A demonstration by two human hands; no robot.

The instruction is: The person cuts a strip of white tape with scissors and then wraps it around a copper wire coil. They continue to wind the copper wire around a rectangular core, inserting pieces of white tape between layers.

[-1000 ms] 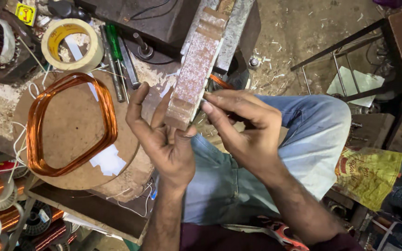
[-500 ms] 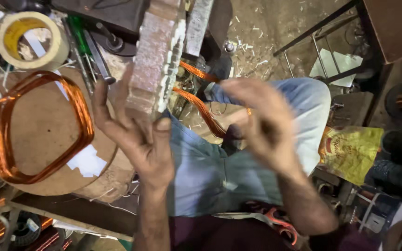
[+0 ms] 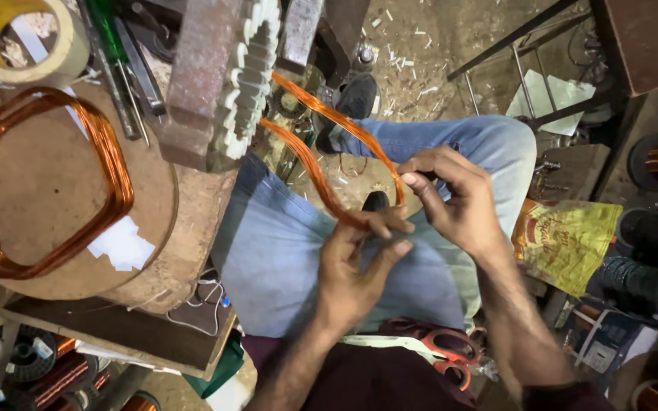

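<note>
Cluttered workshop worktop [image 3: 192,228] | both hands pinching copper wire loop [image 3: 321,175] from slotted stator core [image 3: 226,76] | left hand [image 3: 356,266] fingers closed on bend, right hand [image 3: 451,198] gripping strand | step: shaping coil; needs steady tension.

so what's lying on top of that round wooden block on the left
A big copper wire coil and white paper scraps lie on the round wooden block. The rusty slotted core covers its upper right edge.

A dirt floor [image 3: 428,53] strewn with pale scraps fills the upper middle. At left stands a round wooden block [image 3: 55,205] on a low wooden bench [image 3: 116,323] (its surface worn and dusty). A dark metal frame [image 3: 527,46] crosses the upper right, beside a rusty brown cabinet [image 3: 645,38]. Light is dim and even.
</note>
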